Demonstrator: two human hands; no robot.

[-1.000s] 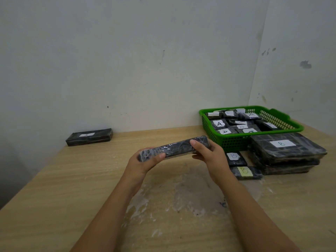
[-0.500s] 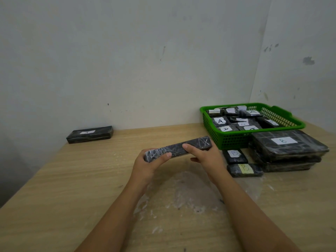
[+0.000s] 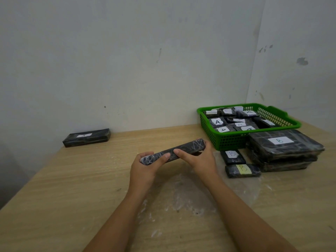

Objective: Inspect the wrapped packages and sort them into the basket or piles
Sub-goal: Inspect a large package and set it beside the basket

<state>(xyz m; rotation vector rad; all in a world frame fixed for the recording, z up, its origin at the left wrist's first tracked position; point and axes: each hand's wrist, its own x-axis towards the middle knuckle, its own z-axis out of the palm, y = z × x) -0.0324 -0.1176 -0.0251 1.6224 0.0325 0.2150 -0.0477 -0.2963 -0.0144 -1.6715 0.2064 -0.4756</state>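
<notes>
A long dark package wrapped in clear film (image 3: 189,147) is held above the table by both hands, its narrow side facing me and no label showing. My left hand (image 3: 144,171) grips its near left end. My right hand (image 3: 199,160) grips it nearer the middle, thumb on top. The green basket (image 3: 227,140) at the right back holds several small packages labelled A. In front of it lie two small packages labelled B (image 3: 232,157) (image 3: 242,170), beside a stack of large flat packages with a B label (image 3: 283,146).
A single long package labelled A (image 3: 87,137) lies at the far left against the wall. The wooden table (image 3: 63,188) has a whitish scuffed patch under my forearms. Walls close the back and the right side.
Both hands have slid a little to the right with the package, and my right thumb now sits closer to its middle. The view has dipped slightly.
</notes>
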